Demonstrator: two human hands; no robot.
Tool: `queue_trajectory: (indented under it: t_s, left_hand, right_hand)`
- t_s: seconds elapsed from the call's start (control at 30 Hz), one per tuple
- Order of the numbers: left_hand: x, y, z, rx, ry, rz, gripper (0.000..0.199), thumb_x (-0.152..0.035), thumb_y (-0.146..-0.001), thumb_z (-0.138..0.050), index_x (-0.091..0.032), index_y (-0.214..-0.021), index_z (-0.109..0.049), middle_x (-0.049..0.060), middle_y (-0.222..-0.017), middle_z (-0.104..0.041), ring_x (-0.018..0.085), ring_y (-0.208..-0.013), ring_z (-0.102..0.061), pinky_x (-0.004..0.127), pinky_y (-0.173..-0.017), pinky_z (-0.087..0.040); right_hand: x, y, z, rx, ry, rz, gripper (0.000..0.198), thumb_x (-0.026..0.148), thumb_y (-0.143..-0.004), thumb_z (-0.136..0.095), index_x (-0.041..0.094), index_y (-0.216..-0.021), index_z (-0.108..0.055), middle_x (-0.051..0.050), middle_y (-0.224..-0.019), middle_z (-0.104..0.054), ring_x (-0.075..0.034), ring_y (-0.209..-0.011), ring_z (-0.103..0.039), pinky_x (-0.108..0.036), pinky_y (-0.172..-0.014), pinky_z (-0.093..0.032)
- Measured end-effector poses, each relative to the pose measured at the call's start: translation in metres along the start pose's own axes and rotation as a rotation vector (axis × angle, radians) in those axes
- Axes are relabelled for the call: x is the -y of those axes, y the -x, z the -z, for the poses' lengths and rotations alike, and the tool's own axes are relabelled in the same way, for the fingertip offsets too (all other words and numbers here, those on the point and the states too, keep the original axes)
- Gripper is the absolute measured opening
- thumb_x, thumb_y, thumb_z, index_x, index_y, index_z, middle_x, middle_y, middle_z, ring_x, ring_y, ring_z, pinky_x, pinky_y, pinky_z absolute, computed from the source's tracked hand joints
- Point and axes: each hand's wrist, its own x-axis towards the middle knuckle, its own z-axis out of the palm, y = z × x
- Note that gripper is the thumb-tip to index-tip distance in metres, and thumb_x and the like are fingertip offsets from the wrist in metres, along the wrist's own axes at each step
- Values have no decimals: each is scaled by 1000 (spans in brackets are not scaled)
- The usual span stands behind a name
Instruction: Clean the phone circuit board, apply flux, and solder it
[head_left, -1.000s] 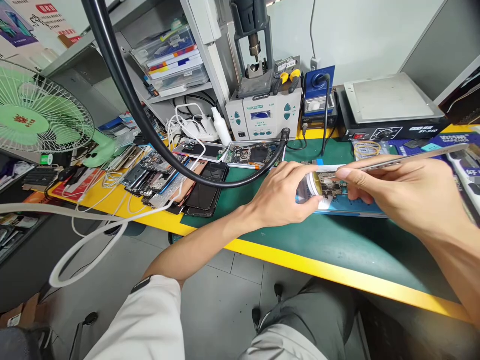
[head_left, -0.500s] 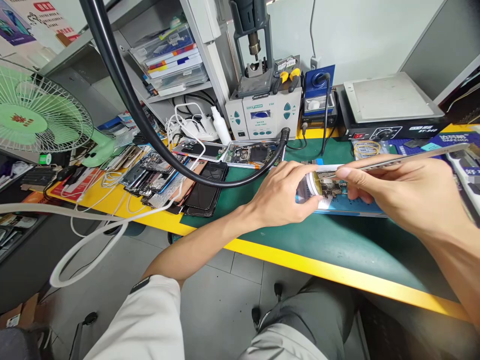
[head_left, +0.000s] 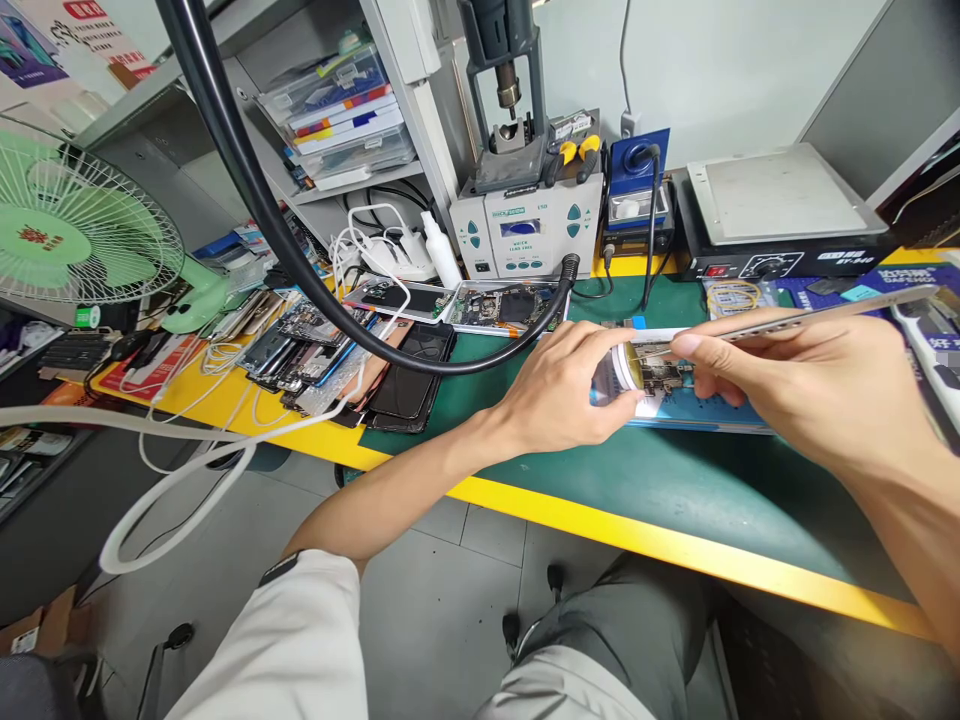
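Note:
My left hand (head_left: 564,388) is closed round a small round jar (head_left: 624,368) with a white rim, tilted so that its yellowish mouth faces right. In my right hand (head_left: 810,370) a pair of metal tweezers (head_left: 817,312) is pinched, the tips pointing left to the jar's mouth. Whether the tips touch what is inside the jar, I cannot tell. Just below and right of the jar lies a circuit board (head_left: 667,372), partly hidden by my hands. It rests on a blue and white flat pad or booklet (head_left: 705,412) on the green mat (head_left: 600,490).
Behind my hands stand a hot air station (head_left: 525,235), a soldering iron stand (head_left: 636,190) and a heating plate (head_left: 784,200). A thick black hose (head_left: 300,280) arcs across in front. Phones and boards (head_left: 315,340) pile up at left, near a green fan (head_left: 75,230).

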Motion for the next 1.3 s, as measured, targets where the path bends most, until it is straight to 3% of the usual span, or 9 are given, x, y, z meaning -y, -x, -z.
queue_trajectory:
  t_s: [0.7,1.0,1.3]
  left_hand:
    - [0,0,0,-10,-5,-3,43,-29,-86,-65,-15,-126,-57,13,-118,-68,26,-110,-62,44,-100,-51]
    - [0,0,0,-8,1,-5,45,-27,-85,-66,-12,-127,-58,14,-118,-68,26,-109,-61,42,-101,-50]
    - [1,0,0,-8,3,-1,44,-28,-85,-66,-16,-126,-58,12,-119,-68,26,-110,-62,43,-101,-51]
  right_hand:
    - [-1,1,0,3,2,10,43,53,-77,-79,20,-51,-70,-3,-68,-74,-15,-57,-60,-27,-44,-42]
    - [0,-1,0,-5,-14,10,36,51,-76,-80,19,-61,-75,-2,-67,-73,-13,-54,-57,-27,-44,-44]
    - [1,0,-1,-4,-12,17,37,50,-76,-80,19,-57,-73,-3,-68,-73,-14,-54,-57,-27,-44,-44]
